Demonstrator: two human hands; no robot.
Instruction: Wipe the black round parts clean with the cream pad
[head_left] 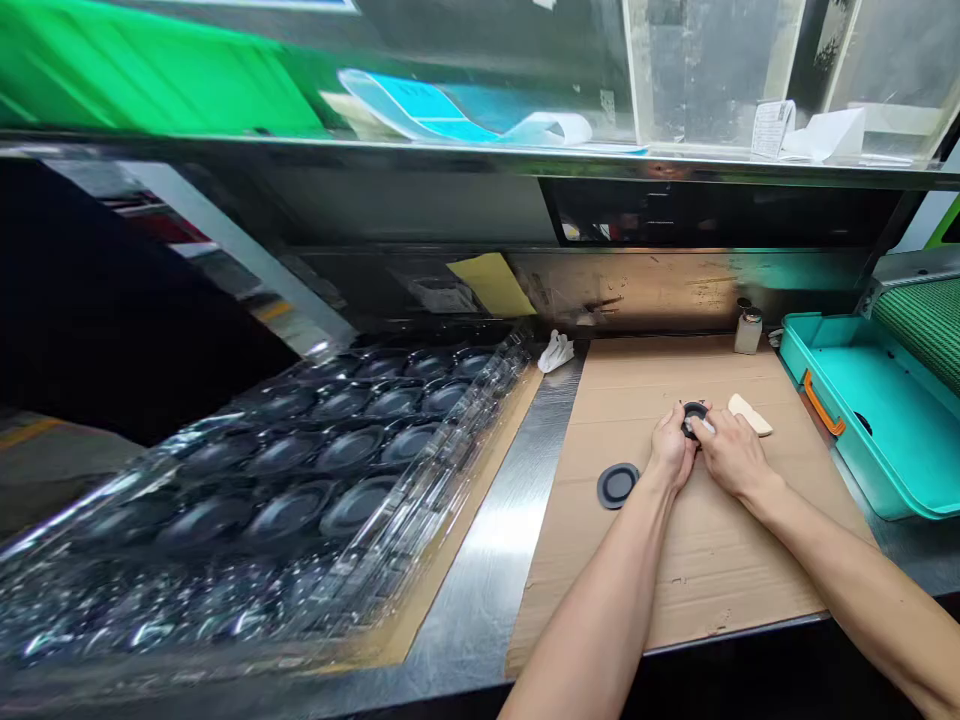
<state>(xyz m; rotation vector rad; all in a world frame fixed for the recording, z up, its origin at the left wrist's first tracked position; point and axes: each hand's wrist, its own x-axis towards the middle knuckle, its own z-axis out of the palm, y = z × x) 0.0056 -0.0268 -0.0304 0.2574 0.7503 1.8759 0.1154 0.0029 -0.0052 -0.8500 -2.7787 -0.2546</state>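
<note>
On the brown cardboard sheet [720,560], my left hand [671,445] is closed around the left side of a small black ring-shaped part [694,410]. My right hand [733,452] pinches something small and white against that same part, its fingers pressed together. A second dark round part [618,485] lies flat on the cardboard, just left of my left wrist. A cream-coloured flat piece [750,414] rests beyond my right hand. What the fingertips cover on the black part is hidden.
Clear plastic trays [360,450] with dark round parts fill the left side. A teal bin [892,440] with an orange handle stands at the right. A small bottle [748,330] and a crumpled white cloth [556,352] are at the back, below a metal shelf edge [450,158].
</note>
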